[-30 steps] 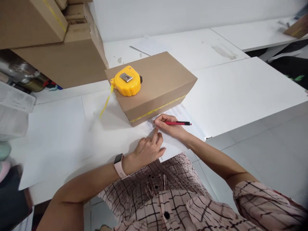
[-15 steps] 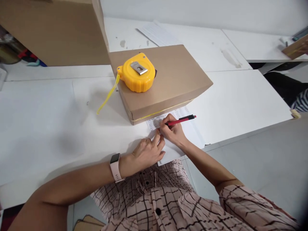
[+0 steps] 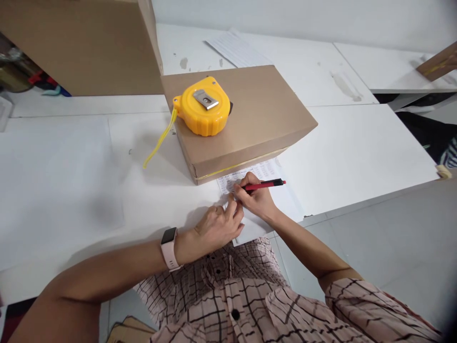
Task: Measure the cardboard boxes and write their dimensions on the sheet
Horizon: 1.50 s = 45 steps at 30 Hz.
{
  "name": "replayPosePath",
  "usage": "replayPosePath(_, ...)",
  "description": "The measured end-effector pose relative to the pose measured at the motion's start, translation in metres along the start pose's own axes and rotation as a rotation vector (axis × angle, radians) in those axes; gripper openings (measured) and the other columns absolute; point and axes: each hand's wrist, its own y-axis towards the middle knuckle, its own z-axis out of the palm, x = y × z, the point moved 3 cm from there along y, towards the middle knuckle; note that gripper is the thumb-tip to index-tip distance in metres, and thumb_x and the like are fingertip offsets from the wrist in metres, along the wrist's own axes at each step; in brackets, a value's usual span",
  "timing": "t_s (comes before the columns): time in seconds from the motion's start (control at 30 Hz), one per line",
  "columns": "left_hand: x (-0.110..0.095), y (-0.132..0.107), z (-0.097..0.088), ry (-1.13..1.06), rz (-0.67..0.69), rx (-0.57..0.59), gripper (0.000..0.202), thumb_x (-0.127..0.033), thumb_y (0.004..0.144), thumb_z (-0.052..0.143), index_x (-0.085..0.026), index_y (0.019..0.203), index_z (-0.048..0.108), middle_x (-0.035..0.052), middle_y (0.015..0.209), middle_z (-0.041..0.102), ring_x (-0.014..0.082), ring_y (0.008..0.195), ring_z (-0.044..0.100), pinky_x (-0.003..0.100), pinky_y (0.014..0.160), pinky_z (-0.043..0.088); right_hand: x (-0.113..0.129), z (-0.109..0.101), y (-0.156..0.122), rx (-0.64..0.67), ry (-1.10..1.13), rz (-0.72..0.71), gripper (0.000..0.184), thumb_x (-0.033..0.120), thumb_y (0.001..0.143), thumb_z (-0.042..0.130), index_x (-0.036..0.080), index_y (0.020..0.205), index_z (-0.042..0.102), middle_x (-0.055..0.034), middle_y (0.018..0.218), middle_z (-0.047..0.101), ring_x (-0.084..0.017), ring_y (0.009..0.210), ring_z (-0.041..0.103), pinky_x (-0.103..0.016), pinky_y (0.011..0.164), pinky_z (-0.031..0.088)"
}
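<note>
A red and black pen (image 3: pixel 266 184) is gripped in my right hand (image 3: pixel 254 197), its tip end low over a sheet of paper (image 3: pixel 285 197) with small handwriting in rows. My left hand (image 3: pixel 221 223) rests on the near part of that sheet, fingers bent and a little apart, close to my right fingertips. Just beyond the sheet is a closed brown cardboard box (image 3: pixel 246 114), with a yellow band along its near side. On top of the box lies a yellow tape measure (image 3: pixel 205 107) with a metal clip and a yellow strap.
A larger cardboard box (image 3: pixel 100 47) stands at the back left, beside some small tools. Another sheet of paper (image 3: pixel 237 47) lies behind the nearer box. White tabletop (image 3: pixel 353 152) extends right to its edge. At far right is another brown box (image 3: pixel 437 64).
The pen has tilted flatter, and my right hand has shifted slightly over the sheet. My left hand stays in place on the paper. The view has moved a little.
</note>
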Motion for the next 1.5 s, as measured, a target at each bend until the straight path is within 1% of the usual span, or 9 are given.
replayPosePath(0.1,-0.0005,-0.0014,-0.0014,0.103,0.045,-0.071,0.039,-0.035,0.102,0.047,-0.01,0.123,0.068,0.0249,0.121,0.068,0.0246,0.067,0.068,0.037,0.058,0.051,-0.0012,0.0005,0.0008,0.001,-0.016,-0.021,0.027,0.033,0.092,0.063,0.024,0.074,0.045,0.0054,0.063,0.045,-0.011,0.056,0.041,-0.03,0.054,0.036)
replayPosePath(0.2,-0.0004,-0.0021,-0.003,0.179,0.056,-0.129,0.038,-0.036,0.102,0.047,-0.01,0.121,0.069,0.023,0.117,0.07,0.0229,0.066,0.067,0.036,0.057,0.05,-0.0025,0.0007,0.002,-0.008,-0.016,-0.059,0.026,0.031,0.092,0.063,0.024,0.074,0.046,0.0053,0.064,0.046,-0.01,0.056,0.043,-0.029,0.053,0.037)
replayPosePath(0.37,-0.0008,-0.0013,-0.0049,0.229,0.074,-0.169,0.036,-0.037,0.102,0.049,-0.012,0.115,0.071,0.0197,0.111,0.071,0.0204,0.064,0.066,0.034,0.056,0.049,-0.0047,0.0017,0.0019,-0.009,-0.019,-0.084,0.024,0.029,0.092,0.063,0.024,0.075,0.046,0.0056,0.063,0.046,-0.01,0.055,0.043,-0.028,0.052,0.037)
replayPosePath(0.67,-0.0004,-0.0001,-0.0054,0.236,0.069,-0.162,0.035,-0.038,0.1,0.052,-0.012,0.113,0.071,0.0199,0.112,0.072,0.0213,0.067,0.068,0.033,0.057,0.049,-0.0018,0.0017,0.0018,-0.018,-0.054,-0.117,0.025,0.024,0.09,0.062,0.024,0.072,0.045,0.0057,0.062,0.043,-0.01,0.055,0.04,-0.029,0.052,0.035)
replayPosePath(0.9,-0.0004,-0.001,-0.0036,0.247,0.072,-0.141,0.037,-0.039,0.101,0.05,-0.011,0.117,0.07,0.0199,0.114,0.072,0.02,0.063,0.066,0.033,0.056,0.05,-0.0036,0.0017,0.0018,-0.016,-0.033,-0.082,0.026,0.027,0.091,0.062,0.024,0.072,0.045,0.0058,0.061,0.044,-0.01,0.054,0.042,-0.029,0.051,0.036)
replayPosePath(1.07,-0.0003,-0.0012,-0.0042,0.244,0.072,-0.153,0.036,-0.038,0.101,0.05,-0.011,0.116,0.07,0.0202,0.114,0.072,0.0208,0.067,0.067,0.033,0.057,0.05,-0.0044,0.0018,0.0022,-0.021,-0.017,-0.086,0.026,0.023,0.088,0.063,0.024,0.071,0.044,0.006,0.06,0.043,-0.01,0.054,0.041,-0.029,0.051,0.035)
replayPosePath(1.2,-0.0002,-0.0007,-0.005,0.243,0.076,-0.145,0.037,-0.038,0.102,0.05,-0.011,0.117,0.07,0.0209,0.113,0.071,0.021,0.07,0.068,0.033,0.058,0.05,-0.0038,0.0012,0.0024,-0.046,-0.009,-0.077,0.027,0.024,0.09,0.063,0.025,0.071,0.043,0.0061,0.059,0.043,-0.01,0.054,0.04,-0.029,0.052,0.035)
replayPosePath(1.37,-0.0006,-0.0004,-0.0061,0.249,0.076,-0.148,0.037,-0.037,0.101,0.05,-0.011,0.116,0.07,0.0201,0.112,0.071,0.0203,0.065,0.067,0.034,0.057,0.05,-0.0017,0.002,0.0028,-0.043,-0.021,-0.081,0.027,0.024,0.088,0.062,0.025,0.07,0.043,0.0061,0.059,0.042,-0.01,0.053,0.039,-0.029,0.05,0.033)
replayPosePath(1.5,-0.0004,-0.0011,-0.0047,0.237,0.07,-0.125,0.036,-0.037,0.102,0.049,-0.011,0.118,0.069,0.02,0.112,0.071,0.0214,0.07,0.068,0.034,0.059,0.051,-0.001,0.0019,0.0034,-0.042,-0.013,-0.081,0.027,0.024,0.087,0.062,0.025,0.069,0.043,0.006,0.059,0.042,-0.01,0.053,0.039,-0.029,0.051,0.034)
